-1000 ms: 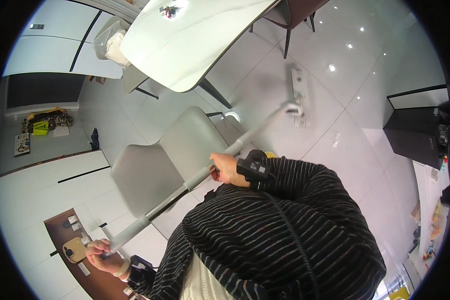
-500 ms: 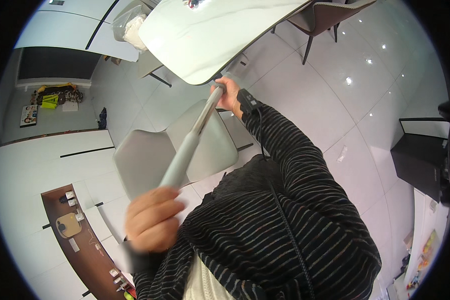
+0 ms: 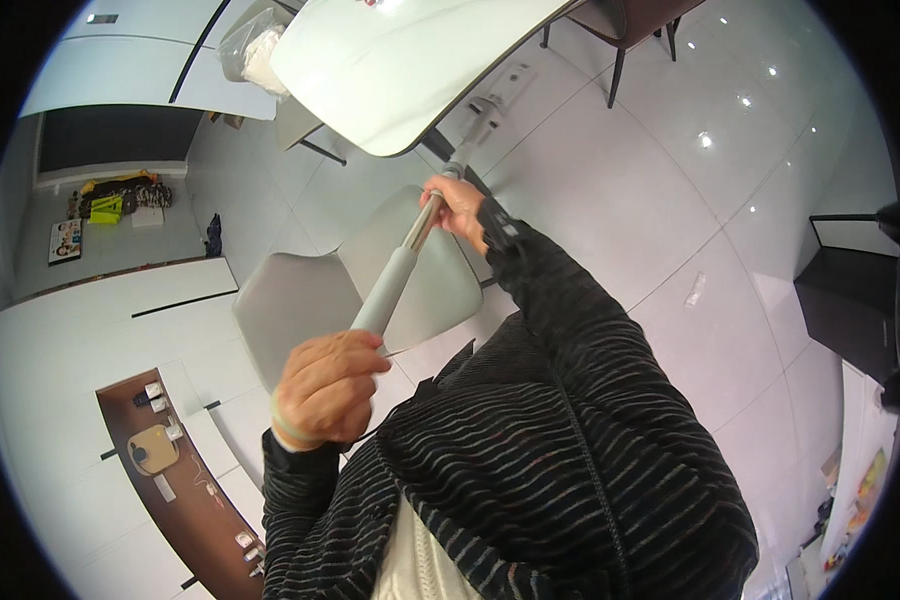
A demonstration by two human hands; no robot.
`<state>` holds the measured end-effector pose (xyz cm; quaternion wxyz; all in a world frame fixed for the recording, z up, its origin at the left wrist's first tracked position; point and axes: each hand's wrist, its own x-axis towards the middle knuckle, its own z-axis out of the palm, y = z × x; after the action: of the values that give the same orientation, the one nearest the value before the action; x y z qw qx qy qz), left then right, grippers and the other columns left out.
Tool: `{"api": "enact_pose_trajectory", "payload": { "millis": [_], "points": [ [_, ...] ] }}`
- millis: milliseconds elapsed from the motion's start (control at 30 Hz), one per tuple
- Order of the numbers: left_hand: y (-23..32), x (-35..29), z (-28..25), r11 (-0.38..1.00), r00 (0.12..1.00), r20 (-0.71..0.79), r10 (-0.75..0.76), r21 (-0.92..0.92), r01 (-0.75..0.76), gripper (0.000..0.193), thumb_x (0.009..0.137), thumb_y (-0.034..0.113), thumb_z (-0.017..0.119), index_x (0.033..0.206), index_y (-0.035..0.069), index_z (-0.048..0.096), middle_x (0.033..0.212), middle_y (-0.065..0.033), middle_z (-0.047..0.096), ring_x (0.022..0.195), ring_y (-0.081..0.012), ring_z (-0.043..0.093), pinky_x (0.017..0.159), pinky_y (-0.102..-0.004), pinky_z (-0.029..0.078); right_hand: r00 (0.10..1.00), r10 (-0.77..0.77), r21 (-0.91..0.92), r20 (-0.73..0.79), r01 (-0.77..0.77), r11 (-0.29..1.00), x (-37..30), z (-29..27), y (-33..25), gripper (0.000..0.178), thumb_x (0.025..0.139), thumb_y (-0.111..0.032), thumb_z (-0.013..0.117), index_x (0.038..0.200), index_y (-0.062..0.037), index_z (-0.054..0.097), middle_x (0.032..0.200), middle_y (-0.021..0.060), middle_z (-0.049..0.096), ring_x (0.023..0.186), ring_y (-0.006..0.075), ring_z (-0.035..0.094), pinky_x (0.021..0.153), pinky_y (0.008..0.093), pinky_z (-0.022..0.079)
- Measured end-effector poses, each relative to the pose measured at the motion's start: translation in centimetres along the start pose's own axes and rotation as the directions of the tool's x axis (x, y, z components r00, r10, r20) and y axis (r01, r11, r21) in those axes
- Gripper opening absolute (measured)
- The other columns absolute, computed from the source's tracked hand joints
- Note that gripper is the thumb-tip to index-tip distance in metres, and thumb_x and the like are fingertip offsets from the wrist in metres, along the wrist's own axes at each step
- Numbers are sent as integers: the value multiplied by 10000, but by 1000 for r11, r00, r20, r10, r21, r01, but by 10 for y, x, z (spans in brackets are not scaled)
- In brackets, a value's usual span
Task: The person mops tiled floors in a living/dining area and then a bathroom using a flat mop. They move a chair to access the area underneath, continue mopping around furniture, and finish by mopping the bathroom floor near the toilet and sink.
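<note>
A long-handled mop (image 3: 396, 284) slants across the middle, with a grey grip and a shiny metal shaft. My left hand (image 3: 330, 388) is closed around the upper end of the grip. Farther along, my right hand (image 3: 457, 210) wraps round the metal shaft. Beyond it, a pale, blurred mop head (image 3: 485, 110) lies low by the floor beside the table's edge. Its exact shape is hard to make out. Beneath the shaft stands a light grey chair (image 3: 300, 300), partly covered by the mop and my hands.
A white marble-look table (image 3: 400, 70) stands ahead, with a brown chair (image 3: 625, 30) at its right. A plastic bag (image 3: 260, 55) rests at its left. White cabinets with a brown recessed shelf (image 3: 185, 480) line the left. Pale floor tiles (image 3: 620, 190) and a black box (image 3: 845, 310) are right.
My left hand has moved up and right with the grip end. The pole has shifted, and the mop head now shows more beyond my right hand. The view has turned slightly.
</note>
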<state>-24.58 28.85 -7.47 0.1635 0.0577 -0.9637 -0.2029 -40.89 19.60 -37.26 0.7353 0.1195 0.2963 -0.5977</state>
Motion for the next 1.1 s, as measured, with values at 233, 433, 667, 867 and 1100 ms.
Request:
{"api": "enact_pose_trajectory", "payload": {
  "millis": [233, 433, 667, 867, 1100],
  "points": [
    [39, -37, -63, 924, 984, -109, 139, -343, -168, 170, 687, -60, 550, 552, 25, 490, 668, -127, 642, 563, -219, 635, 604, -370, 586, 997, 77, 116, 26, -80, 990, -127, 3, 48, 118, 862, -140, 581, 927, -71, 511, 842, 82, 611, 716, 172, 552, 617, 323, 436],
    [32, -98, -109, 779, 979, -69, 193, -596, -196, 153, 704, -73, 493, 577, 9, 517, 693, -148, 646, 570, -220, 622, 636, -379, 589, 998, 48, 152, -44, -41, 987, -197, 4, 114, 144, 859, -116, 589, 945, -87, 478, 861, 78, 607, 765, 178, 580, 678, 335, 457],
    [26, -196, -65, 674, 844, -432, -319, -729, -119, 175, 642, -101, 350, 570, -13, 484, 550, -132, 563, 446, -208, 520, 481, -348, 513, 942, -67, 345, -330, 186, 920, -170, -49, 179, 169, 780, -34, 595, 915, -44, 492, 809, 110, 576, 776, 228, 590, 650, 357, 470],
    [29, -255, -79, 721, 876, -415, -245, -682, -121, 163, 609, -98, 374, 559, 6, 490, 540, -115, 573, 419, -213, 512, 456, -352, 512, 897, 15, 305, -442, 135, 943, -142, -66, 215, 103, 752, -46, 561, 664, -38, 508, 713, 82, 542, 662, 219, 535, 667, 365, 469],
    [39, -312, -158, 617, 947, -298, 122, -724, -307, 74, 656, -42, 522, 606, -6, 563, 651, -132, 619, 508, -221, 575, 552, -367, 559, 967, 60, 424, -248, 52, 904, -165, 11, 262, 187, 796, -128, 613, 777, -79, 433, 688, 43, 513, 639, 179, 521, 682, 358, 474]
  ]
}}
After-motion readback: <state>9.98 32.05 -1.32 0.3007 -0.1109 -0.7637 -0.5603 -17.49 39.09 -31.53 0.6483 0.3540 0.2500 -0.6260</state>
